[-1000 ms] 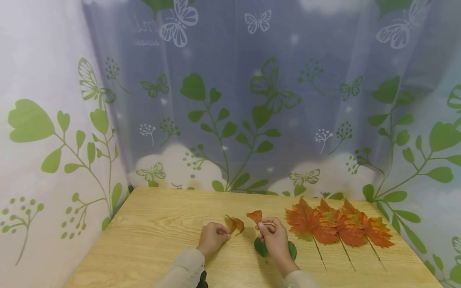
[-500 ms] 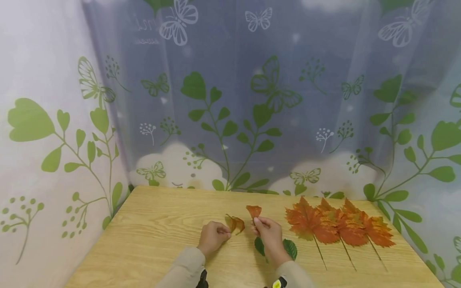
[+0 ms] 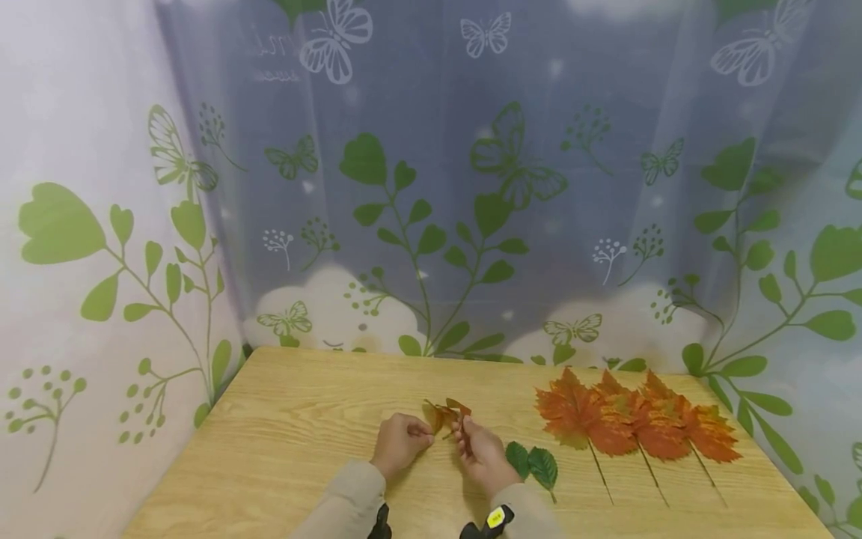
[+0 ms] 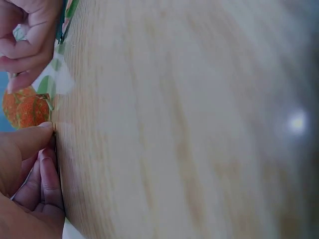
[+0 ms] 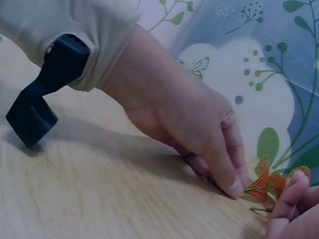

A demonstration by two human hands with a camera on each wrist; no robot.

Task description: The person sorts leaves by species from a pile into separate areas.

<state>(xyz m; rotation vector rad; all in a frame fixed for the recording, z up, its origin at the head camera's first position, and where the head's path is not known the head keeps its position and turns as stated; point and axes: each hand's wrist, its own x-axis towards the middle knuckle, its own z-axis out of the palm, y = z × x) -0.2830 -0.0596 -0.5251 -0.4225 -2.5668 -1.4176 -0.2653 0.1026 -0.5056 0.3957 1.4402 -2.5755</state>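
My left hand (image 3: pixel 419 433) rests on the wooden table (image 3: pixel 296 419) and pinches a small brown-orange leaf (image 3: pixel 434 414) by its stem. Close on its right, my right hand (image 3: pixel 466 432) pinches a second small orange leaf (image 3: pixel 461 407), and the two leaves touch or overlap. In the right wrist view the left hand (image 5: pixel 227 181) presses its leaf (image 5: pixel 263 184) at the table, with the right hand's fingertips (image 5: pixel 293 196) beside it. The left wrist view shows the orange leaf (image 4: pixel 25 107) beyond the left hand's fingers (image 4: pixel 47 174).
Two small green leaves (image 3: pixel 532 463) lie just right of my right hand. Three large orange maple leaves (image 3: pixel 633 419) lie overlapped in a row at the table's right. A curtain (image 3: pixel 431 187) printed with leaves and butterflies hangs behind and beside the table.
My right hand has moved left with its orange leaf until it meets the left hand's leaf, uncovering the green leaves. The left hand has stayed in place.
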